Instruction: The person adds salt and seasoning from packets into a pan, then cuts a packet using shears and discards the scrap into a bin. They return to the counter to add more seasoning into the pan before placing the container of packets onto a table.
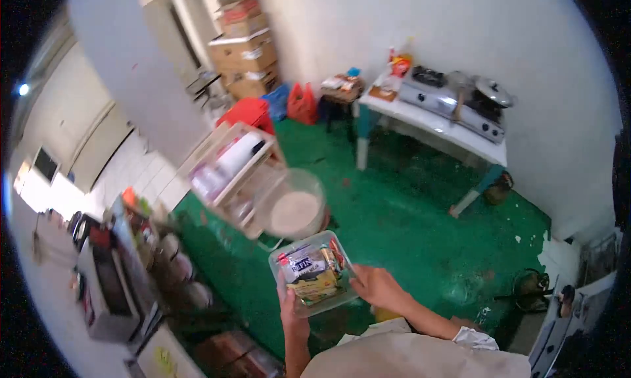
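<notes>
A clear plastic container (320, 304) is held up in front of my body, tilted so that I look down into it. Inside lie several printed packets (314, 273), one of them purple and white with large letters, another yellow. My left hand (295, 311) grips the near left side of the container, thumb over its rim. On the right side, my right hand (380, 287) is closed around the edge of the same container. The undersides of both hands are hidden.
Beyond the container stand a translucent bucket (294, 210) with pale contents and a wooden shelf rack (227, 200). A white table (434, 129) bears a gas stove (453, 106). Cardboard boxes (246, 52) are stacked by the wall. A microwave-like appliance (108, 286) is at left.
</notes>
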`<state>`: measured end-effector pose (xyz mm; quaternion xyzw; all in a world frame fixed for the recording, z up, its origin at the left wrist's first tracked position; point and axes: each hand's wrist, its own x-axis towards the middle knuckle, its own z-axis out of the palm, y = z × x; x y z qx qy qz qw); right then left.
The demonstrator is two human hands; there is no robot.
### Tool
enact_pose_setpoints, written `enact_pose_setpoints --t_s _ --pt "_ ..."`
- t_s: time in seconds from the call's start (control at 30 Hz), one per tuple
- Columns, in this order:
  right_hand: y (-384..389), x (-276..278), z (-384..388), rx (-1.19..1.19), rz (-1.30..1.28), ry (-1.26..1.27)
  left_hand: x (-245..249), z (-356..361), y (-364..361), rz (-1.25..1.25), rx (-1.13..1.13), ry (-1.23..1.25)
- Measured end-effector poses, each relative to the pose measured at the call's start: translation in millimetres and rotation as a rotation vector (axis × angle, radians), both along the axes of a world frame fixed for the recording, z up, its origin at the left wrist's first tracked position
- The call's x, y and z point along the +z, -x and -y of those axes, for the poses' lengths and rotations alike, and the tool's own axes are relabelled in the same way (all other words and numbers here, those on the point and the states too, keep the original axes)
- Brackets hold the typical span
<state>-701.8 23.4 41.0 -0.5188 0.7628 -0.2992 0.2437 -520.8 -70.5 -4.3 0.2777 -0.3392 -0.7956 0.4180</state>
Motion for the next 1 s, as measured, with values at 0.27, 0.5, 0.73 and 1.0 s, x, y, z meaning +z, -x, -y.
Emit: enact_pose_setpoints --t_s 0.27,0.5,0.73,1.0 --pt "240 23 -6 -0.171 -0.197 -0.104 5 34 264 -0.029 -0.320 -0.135" --pt "365 11 63 -0.313 0.024 -0.102 -3 119 401 0.017 -0.393 -0.065" --pt "482 3 157 -0.348 0.000 -0.063 -4 226 531 -0.013 -0.468 -0.064" --pt "595 12 254 -0.281 0.043 -0.070 11 305 626 0.160 -0.368 -0.066"
